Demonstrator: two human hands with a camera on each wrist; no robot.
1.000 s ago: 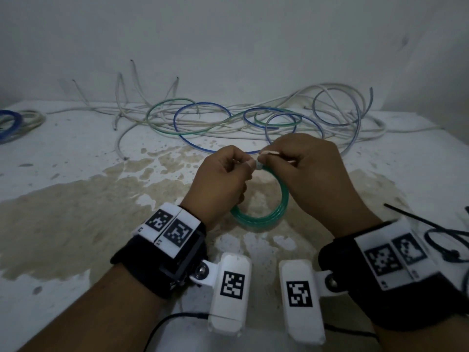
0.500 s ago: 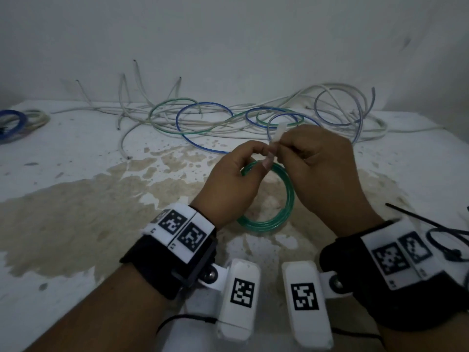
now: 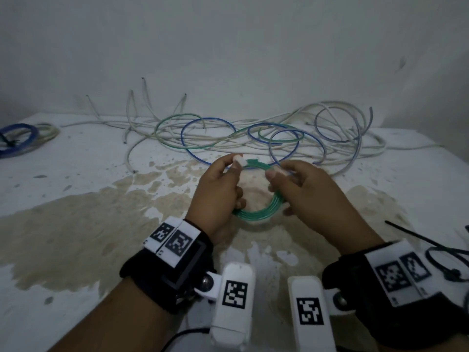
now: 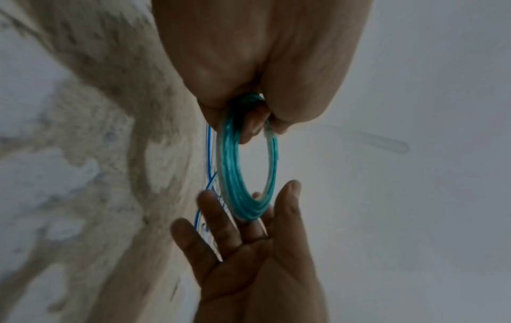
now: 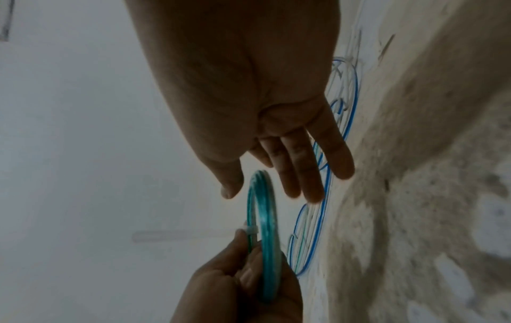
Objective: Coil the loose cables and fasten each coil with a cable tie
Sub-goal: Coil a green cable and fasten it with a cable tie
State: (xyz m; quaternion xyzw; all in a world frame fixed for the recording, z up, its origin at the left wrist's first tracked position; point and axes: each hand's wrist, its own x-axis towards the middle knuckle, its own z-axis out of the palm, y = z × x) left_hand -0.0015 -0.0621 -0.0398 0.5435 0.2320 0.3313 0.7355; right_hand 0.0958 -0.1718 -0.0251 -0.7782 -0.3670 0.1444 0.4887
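Right hand [image 3: 312, 189] has let go, fingers now spread beside the glossy green coil [image 3: 256, 212]; left hand [image 3: 218, 191] pinches it at the white tie [image 5: 253, 231]

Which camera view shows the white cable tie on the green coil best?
The right wrist view: the cable tie shows wrapped around the green coil. The head view shows a white blur; the left wrist view, a pale strip.

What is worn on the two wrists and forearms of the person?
The left hand and right hand are bare. Each wrist carries a black strap with white square-patterned marker tags and a white camera pod bearing another marker. Thin black cables run back from the pods.
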